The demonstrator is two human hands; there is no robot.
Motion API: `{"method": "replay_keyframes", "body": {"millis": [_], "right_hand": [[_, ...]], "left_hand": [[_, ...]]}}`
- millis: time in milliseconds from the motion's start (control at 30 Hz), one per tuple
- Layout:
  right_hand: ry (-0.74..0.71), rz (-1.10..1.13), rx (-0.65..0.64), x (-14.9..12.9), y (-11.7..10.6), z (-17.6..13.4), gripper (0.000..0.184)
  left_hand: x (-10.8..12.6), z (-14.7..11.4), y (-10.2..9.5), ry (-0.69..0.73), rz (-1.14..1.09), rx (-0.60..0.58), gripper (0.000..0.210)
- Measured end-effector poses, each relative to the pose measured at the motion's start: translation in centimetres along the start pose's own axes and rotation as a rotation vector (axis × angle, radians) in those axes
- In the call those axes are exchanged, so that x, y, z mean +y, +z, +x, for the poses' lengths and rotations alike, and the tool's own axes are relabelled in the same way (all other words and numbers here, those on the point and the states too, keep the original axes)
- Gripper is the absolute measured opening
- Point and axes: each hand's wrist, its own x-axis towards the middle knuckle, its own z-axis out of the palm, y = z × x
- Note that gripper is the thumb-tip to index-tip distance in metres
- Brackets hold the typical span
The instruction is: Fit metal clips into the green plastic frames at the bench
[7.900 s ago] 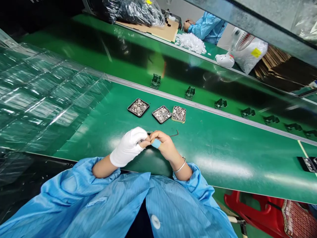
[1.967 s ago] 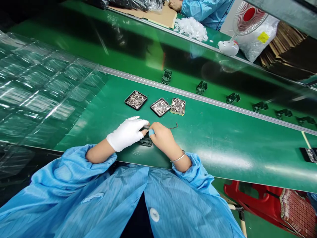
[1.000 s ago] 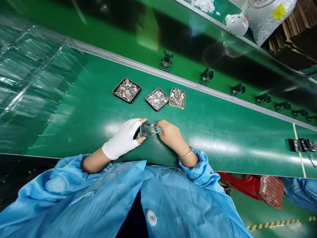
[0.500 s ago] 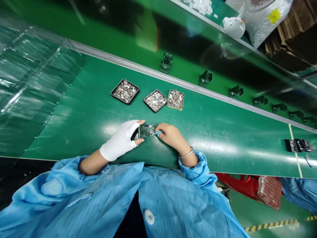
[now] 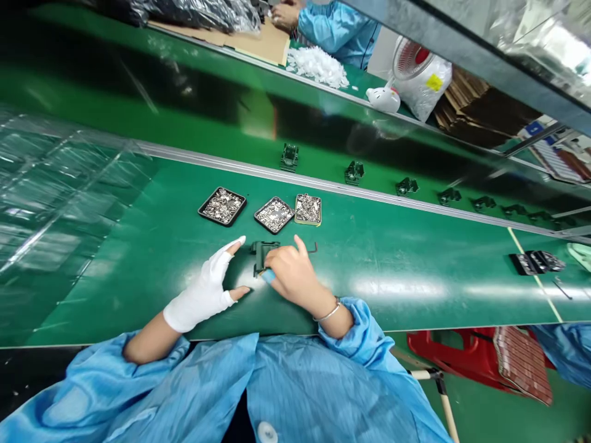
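My left hand (image 5: 205,289), in a white fingerless glove, is open with thumb and fingers spread. It is just left of a dark green bracket-like part (image 5: 261,257) and does not touch it. My right hand (image 5: 295,274) is closed on the right side of that part, with its fingertips over it. A blue wrap (image 5: 268,276) covers one of its digits. Beyond the knuckles a thin L-shaped hex key (image 5: 314,247) sticks out; whether the hand holds it or it lies on the table, I cannot tell.
Three trays of small metal pieces stand behind my hands: a left tray (image 5: 241,212), a middle tray (image 5: 273,231) and a right tray (image 5: 318,223). Several similar green parts (image 5: 289,157) line the strip behind the metal rail (image 5: 323,183). A co-worker's sleeve (image 5: 332,27) shows across the bench.
My left hand has let go of the green part and opened to its left. My right hand has shifted onto the part, which is turned. The hex key now shows. The view has tilted up.
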Motion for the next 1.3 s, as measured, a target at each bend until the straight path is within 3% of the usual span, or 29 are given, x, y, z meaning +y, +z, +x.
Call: {"method": "replay_keyframes", "body": {"millis": [100,167,200,300,367,467,800,1033,1233,1300], "right_hand": [[-0.165,-0.108,-0.098,-0.3,-0.4,0.0,0.014],[-0.175,-0.07,-0.079,1.0,-1.3,1.0,0.017],[-0.13,-0.047,-0.044,2.1,-1.9,1.8,0.017],[0.18,-0.138,0.109,6.7,-3.7,4.6,0.024],[0.29,-0.251,0.085,9.5,-4.5,6.3,0.032],[0.292,-0.365,-0.034,11.7,-4.5,7.8,0.033],[0.325,-0.382,-0.009,12.1,-3.2,7.2,0.031],[0.338,-0.29,0.036,11.9,-2.8,8.2,0.026],[0.42,-0.178,0.172,12.4,-3.2,7.0,0.029],[0.428,-0.025,0.236,12.0,-3.2,6.4,0.027]], "left_hand": [[-0.5,0.1,-0.3,-0.042,-0.033,-0.04,0.074],[-0.5,0.5,-0.3,-0.074,-0.072,-0.074,0.067],[-0.4,0.8,-0.2,-0.091,-0.092,-0.086,0.063],[0.2,1.7,0.0,-0.136,-0.142,-0.099,0.052],[0.6,2.2,0.3,-0.151,-0.165,-0.113,0.047],[0.7,2.6,0.5,-0.19,-0.218,-0.123,0.05],[-0.3,3.1,-1.1,-0.352,-0.367,0.084,0.054],[0.6,4.4,-1.2,-0.293,-0.305,0.073,0.052],[0.8,4.9,-2.0,-0.277,-0.239,0.074,0.044],[1.2,5.3,-2.2,-0.274,-0.211,0.109,0.04]]}}
